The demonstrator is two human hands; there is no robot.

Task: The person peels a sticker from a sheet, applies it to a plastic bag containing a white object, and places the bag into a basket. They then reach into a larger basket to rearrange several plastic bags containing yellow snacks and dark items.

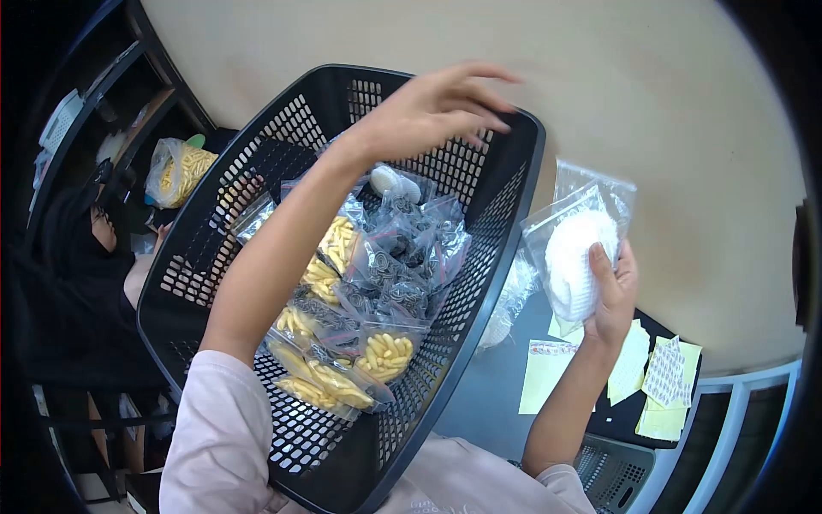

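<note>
My left hand [441,111] is over the far rim of a black plastic basket [505,223], fingers apart and slightly blurred, holding nothing. Inside the basket lie several clear zip bags of yellow pieces [385,355] and clear zip bags of dark, coiled-looking items [398,261]. A white ribbed item [394,182] lies among them near the far side. Right of the basket, my right hand [612,295] is closed on a clear zip bag [578,257] with a white textured item inside, thumb across its front. Another clear plastic bag [612,180] shows behind it.
A grey table [488,403] carries yellow paper sheets [544,377], sticker sheets [666,373] and a clear bag [514,295]. A grey basket [612,471] is below right. At left are a person in black [68,283], a bag of yellow pieces [180,171] and shelves [120,86].
</note>
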